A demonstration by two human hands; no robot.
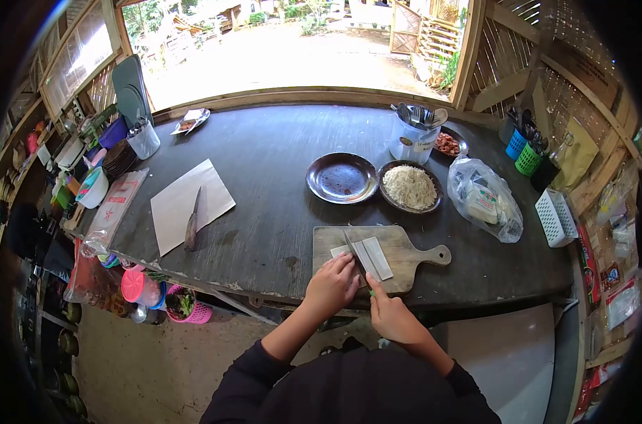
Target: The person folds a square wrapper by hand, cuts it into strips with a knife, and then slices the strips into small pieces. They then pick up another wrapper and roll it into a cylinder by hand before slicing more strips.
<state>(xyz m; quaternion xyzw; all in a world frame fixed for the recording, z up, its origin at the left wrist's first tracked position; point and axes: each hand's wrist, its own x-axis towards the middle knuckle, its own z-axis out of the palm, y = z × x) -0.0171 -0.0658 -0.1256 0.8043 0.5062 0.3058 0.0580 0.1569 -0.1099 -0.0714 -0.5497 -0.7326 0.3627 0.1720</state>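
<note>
A wooden cutting board (403,249) lies near the table's front edge, its handle pointing right. On it rests a pale, flat block of food (375,258), parted into strips on its right side; its exact kind I cannot make out. My left hand (334,284) has curled fingers pressing the block's left part to the board. In my right hand (397,319) is the green handle of a kitchen knife (352,246), whose blade runs across the block beside my left fingertips. Whether the blade has gone fully through is hidden.
Behind the board stand a dark plate (342,178), a plate of white shreds (410,188) and a cutlery tub (411,141). A plastic bag with pale blocks (485,201) lies right. Leftward, another knife (192,225) rests on brown paper (218,189).
</note>
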